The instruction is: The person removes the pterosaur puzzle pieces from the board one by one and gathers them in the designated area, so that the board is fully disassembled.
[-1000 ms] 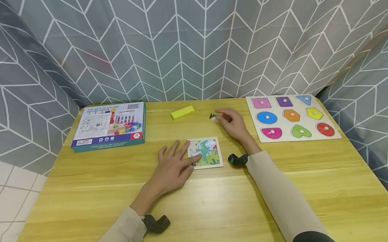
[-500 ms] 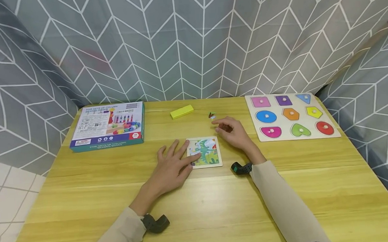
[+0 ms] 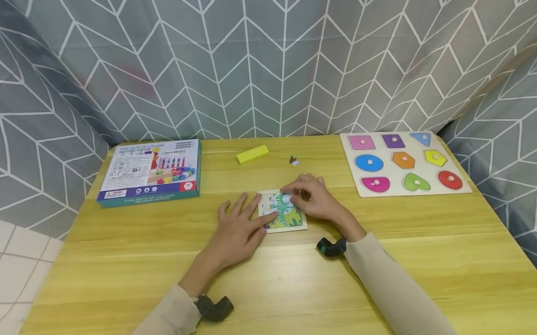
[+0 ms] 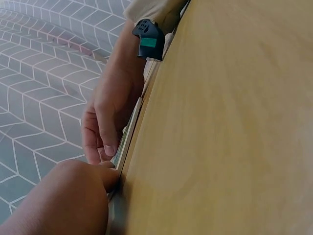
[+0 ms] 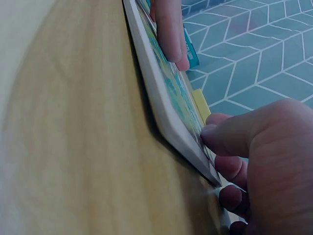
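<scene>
A small square jigsaw puzzle with a green dinosaur picture (image 3: 290, 219) lies on the wooden table. My left hand (image 3: 237, 234) is spread flat at its left side, the forefinger lying across the picture. Over the top right corner is my right hand (image 3: 314, 199), thumb and forefinger bent down to the picture. In the right wrist view, its thumb (image 5: 215, 138) meets the puzzle's surface by the edge; I cannot tell whether a piece is pinched there. Small dark and pale puzzle pieces (image 3: 293, 160) lie beyond the puzzle.
At the back left lies a beaded-toy box (image 3: 149, 172). A yellow block (image 3: 252, 154) is at the back middle. To the right, a shape board (image 3: 387, 172) holds several knobbed coloured shapes. A grey patterned curtain (image 3: 264, 62) hangs along the table's far edge.
My right hand has drawn back from the small pieces and come down onto the puzzle's top right corner. The pieces stay on the table; my left hand has kept its place.
</scene>
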Demonstrator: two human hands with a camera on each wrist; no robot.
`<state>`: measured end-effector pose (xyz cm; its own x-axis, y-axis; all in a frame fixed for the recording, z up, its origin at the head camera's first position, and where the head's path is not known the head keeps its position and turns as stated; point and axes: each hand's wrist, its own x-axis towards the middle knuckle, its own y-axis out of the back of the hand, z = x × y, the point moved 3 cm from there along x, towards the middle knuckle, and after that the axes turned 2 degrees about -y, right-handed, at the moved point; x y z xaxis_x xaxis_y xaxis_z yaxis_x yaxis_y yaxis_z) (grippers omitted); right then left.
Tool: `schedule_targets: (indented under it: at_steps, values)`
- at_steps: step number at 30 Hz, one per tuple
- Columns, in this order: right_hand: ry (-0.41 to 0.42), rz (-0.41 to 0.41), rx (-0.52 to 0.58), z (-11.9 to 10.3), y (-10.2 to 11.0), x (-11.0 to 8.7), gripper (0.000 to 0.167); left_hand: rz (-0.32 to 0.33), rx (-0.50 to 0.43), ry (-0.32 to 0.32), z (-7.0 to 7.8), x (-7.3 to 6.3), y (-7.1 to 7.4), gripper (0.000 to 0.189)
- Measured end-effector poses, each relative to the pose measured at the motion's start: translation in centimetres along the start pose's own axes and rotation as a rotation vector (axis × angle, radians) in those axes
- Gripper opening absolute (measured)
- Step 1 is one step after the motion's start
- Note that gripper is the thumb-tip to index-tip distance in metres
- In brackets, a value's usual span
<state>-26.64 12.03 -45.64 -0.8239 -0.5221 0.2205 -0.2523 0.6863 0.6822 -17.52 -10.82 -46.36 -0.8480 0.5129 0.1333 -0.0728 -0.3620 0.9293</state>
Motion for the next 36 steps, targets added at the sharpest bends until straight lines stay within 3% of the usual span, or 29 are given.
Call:
schedule_targets:
  at_steps: [6,25,36]
  values:
    - [0.022,-0.014,-0.036,0.0,0.1,-0.1,0.029,-0.019,0.014,0.009,0.2,0.1,-0.1,0.045]
    - [0.024,-0.035,-0.058,-0.9,-0.5,0.3,0.033,0.008,0.085,0.016,1.0,0.4,-1.1,0.046]
    - [0.014,-0.072,-0.103,-1.1,-0.9,0.4,0.041,0.000,0.092,0.026,1.2,0.3,-0.9,0.046]
